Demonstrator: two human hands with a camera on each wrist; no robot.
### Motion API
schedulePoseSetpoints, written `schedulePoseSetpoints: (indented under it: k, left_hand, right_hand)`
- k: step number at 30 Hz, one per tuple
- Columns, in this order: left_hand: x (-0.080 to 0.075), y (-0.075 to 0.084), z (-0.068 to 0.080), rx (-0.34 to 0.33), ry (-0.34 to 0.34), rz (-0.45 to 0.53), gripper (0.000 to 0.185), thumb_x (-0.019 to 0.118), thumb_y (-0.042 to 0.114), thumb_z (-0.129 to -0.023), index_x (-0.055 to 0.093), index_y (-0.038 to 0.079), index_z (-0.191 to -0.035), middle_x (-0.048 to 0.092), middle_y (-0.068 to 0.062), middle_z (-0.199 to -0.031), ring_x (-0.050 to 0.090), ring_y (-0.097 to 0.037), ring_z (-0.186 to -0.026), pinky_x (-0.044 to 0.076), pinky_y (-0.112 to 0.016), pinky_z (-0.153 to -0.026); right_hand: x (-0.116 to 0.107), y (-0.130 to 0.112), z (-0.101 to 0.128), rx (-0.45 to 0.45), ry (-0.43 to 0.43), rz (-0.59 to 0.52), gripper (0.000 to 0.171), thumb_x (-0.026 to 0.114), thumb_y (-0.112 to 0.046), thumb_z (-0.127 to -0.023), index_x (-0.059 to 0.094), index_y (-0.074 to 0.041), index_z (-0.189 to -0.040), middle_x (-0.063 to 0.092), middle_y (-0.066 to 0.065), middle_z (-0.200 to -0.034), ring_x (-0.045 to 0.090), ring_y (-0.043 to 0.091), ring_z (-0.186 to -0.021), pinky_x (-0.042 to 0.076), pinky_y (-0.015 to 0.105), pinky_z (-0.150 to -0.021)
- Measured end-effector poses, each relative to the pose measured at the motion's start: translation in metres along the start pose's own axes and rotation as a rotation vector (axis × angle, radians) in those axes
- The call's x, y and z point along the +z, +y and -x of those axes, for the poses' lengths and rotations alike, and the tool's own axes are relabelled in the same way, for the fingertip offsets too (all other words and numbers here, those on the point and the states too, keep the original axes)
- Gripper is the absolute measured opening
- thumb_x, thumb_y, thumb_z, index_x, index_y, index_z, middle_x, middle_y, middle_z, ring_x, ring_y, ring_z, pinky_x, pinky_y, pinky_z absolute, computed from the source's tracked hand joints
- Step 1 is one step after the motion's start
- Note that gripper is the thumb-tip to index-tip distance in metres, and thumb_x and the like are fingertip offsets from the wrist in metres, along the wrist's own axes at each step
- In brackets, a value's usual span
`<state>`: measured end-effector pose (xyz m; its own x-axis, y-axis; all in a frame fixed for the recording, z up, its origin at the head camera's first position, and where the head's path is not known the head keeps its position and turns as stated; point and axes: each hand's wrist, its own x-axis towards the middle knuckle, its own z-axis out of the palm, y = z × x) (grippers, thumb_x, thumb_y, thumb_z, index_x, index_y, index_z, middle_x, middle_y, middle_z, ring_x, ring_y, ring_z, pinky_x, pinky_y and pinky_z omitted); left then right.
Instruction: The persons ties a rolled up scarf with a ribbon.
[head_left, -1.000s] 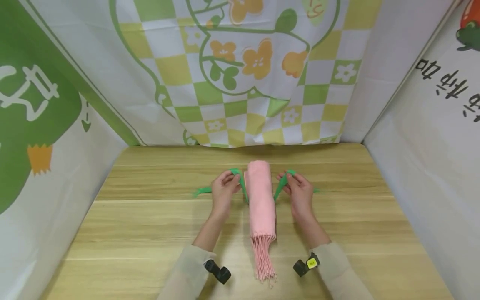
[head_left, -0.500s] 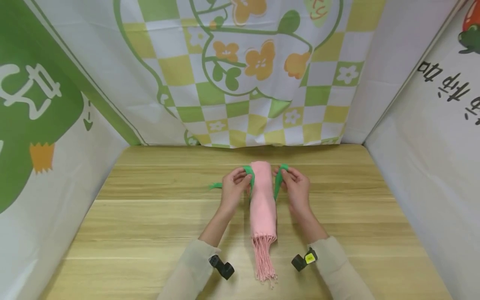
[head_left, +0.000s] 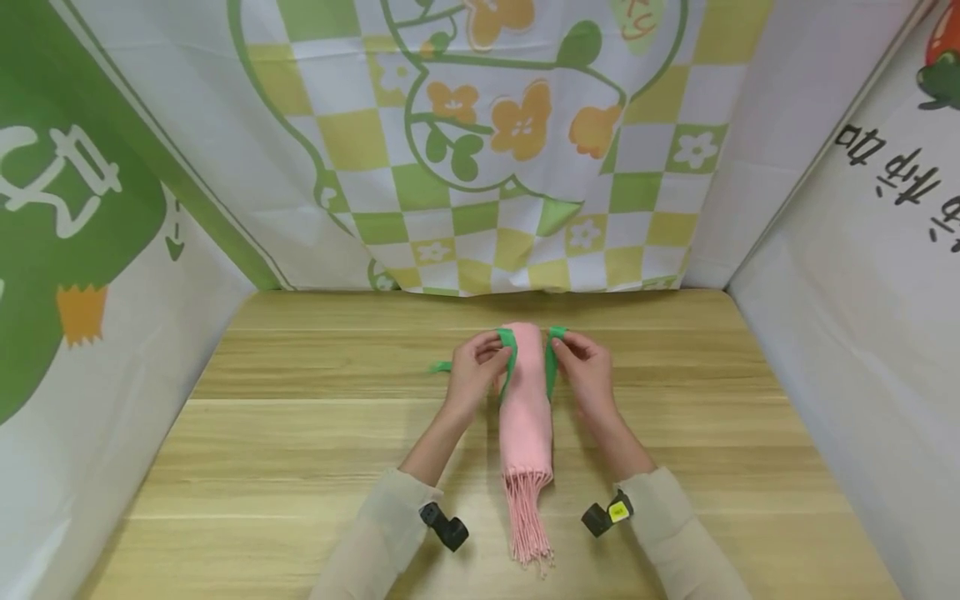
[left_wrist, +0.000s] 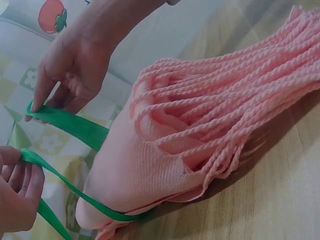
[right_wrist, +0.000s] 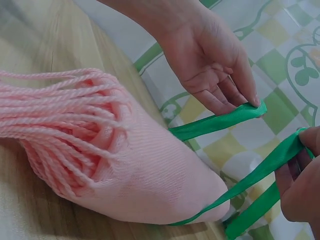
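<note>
A rolled pink scarf [head_left: 525,400] lies lengthwise on the wooden table [head_left: 300,450], its fringe [head_left: 528,521] toward me. A green ribbon [head_left: 510,354] passes under the roll's far end and rises on both sides. My left hand [head_left: 474,367] pinches the left strand beside the roll, and a short tail [head_left: 441,367] trails off to the left. My right hand [head_left: 583,367] pinches the right strand [head_left: 552,358] against the other side. In the left wrist view the ribbon [left_wrist: 75,125] runs up from the scarf [left_wrist: 150,170] to the right hand [left_wrist: 70,65]. The right wrist view shows the left hand [right_wrist: 210,60] pinching its strand [right_wrist: 215,125].
Printed cloth walls [head_left: 480,142] close in the table at the back and on both sides. Bare wood lies to the left and right of the scarf. A small black camera sits on each wrist [head_left: 444,525].
Both hands have moved inward toward the roll, drawing the ribbon ends up against its sides. The left tail on the table has shortened. The scarf has stayed in place.
</note>
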<state>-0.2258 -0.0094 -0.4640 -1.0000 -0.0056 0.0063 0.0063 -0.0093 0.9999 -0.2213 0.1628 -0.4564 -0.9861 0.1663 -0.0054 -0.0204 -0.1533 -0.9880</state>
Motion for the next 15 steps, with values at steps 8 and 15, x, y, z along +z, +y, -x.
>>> schedulePoseSetpoints:
  k: [8, 15]
  left_hand:
    - [0.0034, 0.0017, -0.0019, 0.057, 0.032, -0.075, 0.024, 0.073, 0.007, -0.089, 0.070, -0.003, -0.111, 0.073, -0.019, -0.106, 0.069, -0.019, -0.093, 0.058, -0.024, -0.081]
    - [0.0078, 0.0026, -0.0019, 0.111, 0.012, -0.124, 0.021, 0.074, 0.008, -0.089, 0.070, -0.001, -0.108, 0.074, -0.017, -0.101, 0.071, -0.024, -0.095, 0.059, -0.030, -0.086]
  right_hand:
    - [0.0036, -0.0011, -0.0028, -0.070, -0.067, 0.125, 0.023, 0.068, -0.002, -0.092, 0.067, 0.010, -0.112, 0.071, -0.014, -0.081, 0.067, 0.002, -0.078, 0.058, 0.018, -0.074]
    - [0.0067, -0.0003, -0.0042, -0.080, -0.067, 0.118, 0.021, 0.068, 0.001, -0.091, 0.067, 0.011, -0.109, 0.073, -0.010, -0.083, 0.069, 0.002, -0.077, 0.059, 0.019, -0.073]
